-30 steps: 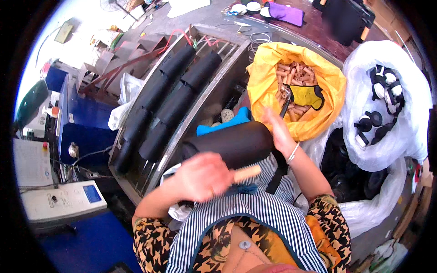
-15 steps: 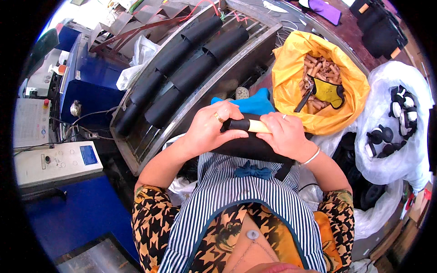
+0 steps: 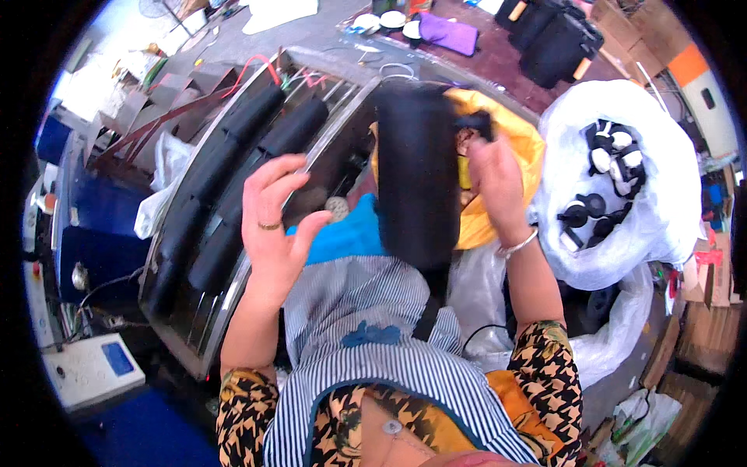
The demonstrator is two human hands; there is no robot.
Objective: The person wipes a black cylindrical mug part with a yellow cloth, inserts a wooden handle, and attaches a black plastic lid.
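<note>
A large black curved piece [image 3: 419,179], smeared by motion, stands lengthwise in front of me above my lap. A short dark knob-like part [image 3: 475,123] shows at its upper right side. My right hand [image 3: 498,187] is at that side, its fingers curled by the knob and blurred, and it appears to hold the piece there. My left hand [image 3: 272,222] is raised to the left, apart from the piece, fingers spread and nothing in them. Behind the black piece, partly hidden, is a yellow bag [image 3: 513,148] of wooden handles. A blue cloth [image 3: 346,233] lies between my hands.
A metal rack [image 3: 210,327] holding rows of black curved pieces [image 3: 226,233] stands at left. To the right is a white plastic bag [image 3: 622,257] of black and white parts. Black pieces with wooden grips [image 3: 556,58] and a purple cloth [image 3: 449,35] lie on the far table.
My hands have parted: earlier both held a pale wooden handle with a black sleeve. The black piece has risen from my lap on my right hand's side. The view has shifted.
</note>
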